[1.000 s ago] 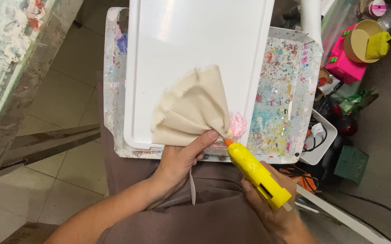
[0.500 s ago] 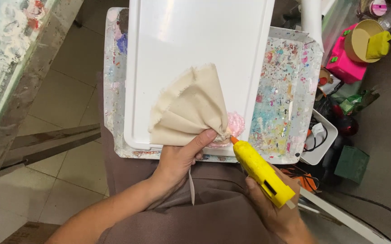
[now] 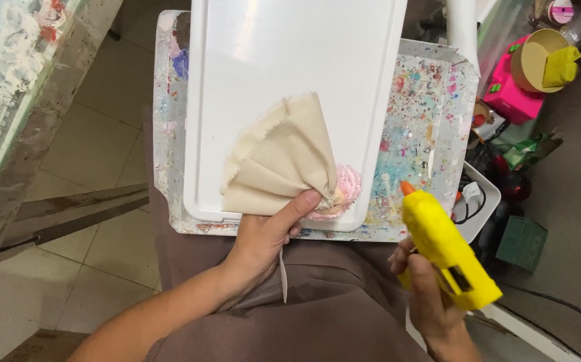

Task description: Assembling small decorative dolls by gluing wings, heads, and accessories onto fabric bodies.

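Note:
A folded beige cloth (image 3: 284, 157), fanned out like a shell, lies on a white tray (image 3: 290, 60). My left hand (image 3: 274, 231) pinches its gathered corner, thumb pressing beside a small pink lacy piece (image 3: 345, 188). My right hand (image 3: 428, 302) holds a yellow glue gun (image 3: 445, 245) with an orange nozzle, lifted off to the right of the cloth, over the edge of a paint-splattered tray (image 3: 425, 134) lying under the white one.
Both trays rest on my lap, covered in brown fabric (image 3: 290, 315). A paint-stained table (image 3: 15, 87) stands at left above a tiled floor. At right sit a pink box (image 3: 508, 94), a round cardboard tub (image 3: 539, 60), a white basket (image 3: 482, 198) with cables and a green box (image 3: 520, 243).
My right hand has drawn the glue gun away from the cloth's gathered corner, to the right and toward me. My left hand stays pinching the cloth.

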